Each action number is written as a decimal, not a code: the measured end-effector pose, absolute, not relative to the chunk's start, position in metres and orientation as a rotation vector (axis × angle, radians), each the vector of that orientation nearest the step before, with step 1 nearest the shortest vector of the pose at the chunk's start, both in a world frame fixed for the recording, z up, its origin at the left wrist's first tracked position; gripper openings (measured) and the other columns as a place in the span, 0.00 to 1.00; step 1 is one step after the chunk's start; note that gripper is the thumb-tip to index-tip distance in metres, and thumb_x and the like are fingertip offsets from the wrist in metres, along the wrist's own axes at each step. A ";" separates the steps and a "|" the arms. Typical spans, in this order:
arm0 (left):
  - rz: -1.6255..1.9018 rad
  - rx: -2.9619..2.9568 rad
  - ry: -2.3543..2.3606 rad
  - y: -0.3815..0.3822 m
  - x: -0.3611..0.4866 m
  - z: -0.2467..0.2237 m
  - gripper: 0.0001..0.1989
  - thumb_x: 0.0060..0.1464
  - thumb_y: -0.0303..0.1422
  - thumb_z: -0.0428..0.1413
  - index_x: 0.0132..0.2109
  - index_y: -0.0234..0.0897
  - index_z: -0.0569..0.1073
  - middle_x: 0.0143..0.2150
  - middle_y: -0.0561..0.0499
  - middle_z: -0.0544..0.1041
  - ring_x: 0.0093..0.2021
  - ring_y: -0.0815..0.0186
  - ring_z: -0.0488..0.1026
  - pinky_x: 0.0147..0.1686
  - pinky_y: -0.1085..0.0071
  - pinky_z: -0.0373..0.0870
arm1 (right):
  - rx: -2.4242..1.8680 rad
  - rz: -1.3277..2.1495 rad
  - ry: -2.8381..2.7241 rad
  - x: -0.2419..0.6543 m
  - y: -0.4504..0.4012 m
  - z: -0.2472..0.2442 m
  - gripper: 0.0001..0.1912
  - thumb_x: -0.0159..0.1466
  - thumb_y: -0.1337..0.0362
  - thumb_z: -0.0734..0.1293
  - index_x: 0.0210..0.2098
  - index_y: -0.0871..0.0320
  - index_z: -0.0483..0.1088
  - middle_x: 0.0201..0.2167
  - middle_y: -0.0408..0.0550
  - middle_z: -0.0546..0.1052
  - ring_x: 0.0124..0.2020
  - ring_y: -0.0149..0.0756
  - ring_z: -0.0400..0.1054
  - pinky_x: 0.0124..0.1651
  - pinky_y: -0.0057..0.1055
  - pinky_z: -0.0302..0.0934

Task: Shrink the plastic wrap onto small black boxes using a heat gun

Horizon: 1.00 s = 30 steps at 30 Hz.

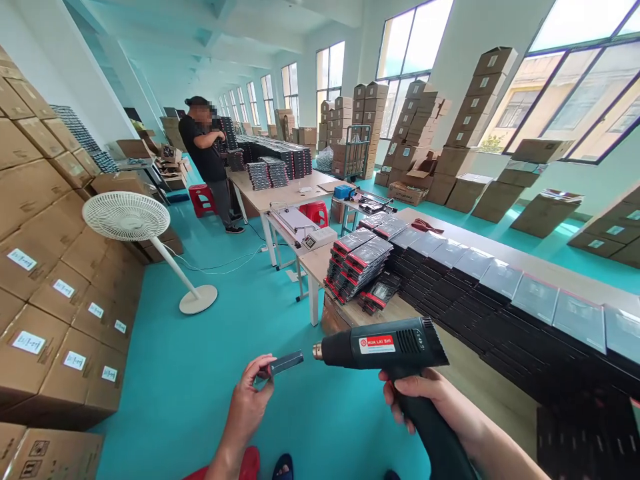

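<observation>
My right hand (pixel 417 397) is wrapped round the handle of a black heat gun (pixel 385 343) with a red and white label. Its metal nozzle points left. Just off the nozzle's end, my left hand (pixel 255 393) pinches a thin dark flat box (pixel 287 362), seen edge-on, with a shiny surface like film. A small gap lies between box and nozzle. To the right on the table, stacks of black and red film-wrapped packages (pixel 357 260) stand beside a long row of black boxes with clear tops (pixel 495 277).
A white standing fan (pixel 197 297) is on the teal floor at left, near stacked cartons (pixel 47 320). A person in dark clothes (pixel 205 147) stands by a farther table (pixel 295 193). A sealing machine (pixel 317 238) sits beyond the near table. More cartons line the windows.
</observation>
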<state>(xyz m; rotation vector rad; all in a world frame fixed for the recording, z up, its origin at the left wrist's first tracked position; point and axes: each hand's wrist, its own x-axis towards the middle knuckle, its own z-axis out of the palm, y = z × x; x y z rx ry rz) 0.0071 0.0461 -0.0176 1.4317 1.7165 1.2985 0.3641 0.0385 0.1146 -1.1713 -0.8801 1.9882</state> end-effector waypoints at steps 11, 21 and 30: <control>1.249 1.528 1.722 0.048 0.013 -0.011 0.13 0.51 0.37 0.55 0.43 0.45 0.79 0.50 0.47 0.78 0.39 0.62 0.77 0.41 0.64 0.77 | -1.202 1.991 -0.858 0.363 0.036 0.121 0.17 0.53 0.58 0.72 0.39 0.62 0.74 0.28 0.47 0.78 0.25 0.34 0.70 0.24 0.28 0.60; 1.045 1.877 1.935 0.049 0.009 -0.018 0.17 0.49 0.30 0.53 0.45 0.47 0.79 0.52 0.47 0.79 0.52 0.52 0.74 0.52 0.52 0.73 | -1.307 1.996 -1.210 0.316 0.029 0.140 0.15 0.47 0.61 0.69 0.35 0.58 0.69 0.17 0.39 0.72 0.20 0.31 0.63 0.25 0.30 0.59; 1.056 1.882 1.962 0.045 0.001 -0.025 0.16 0.51 0.32 0.53 0.46 0.48 0.79 0.52 0.47 0.79 0.51 0.53 0.76 0.49 0.56 0.75 | -1.323 1.933 -1.244 0.310 0.037 0.136 0.15 0.48 0.61 0.68 0.36 0.57 0.69 0.17 0.38 0.71 0.20 0.32 0.63 0.26 0.31 0.59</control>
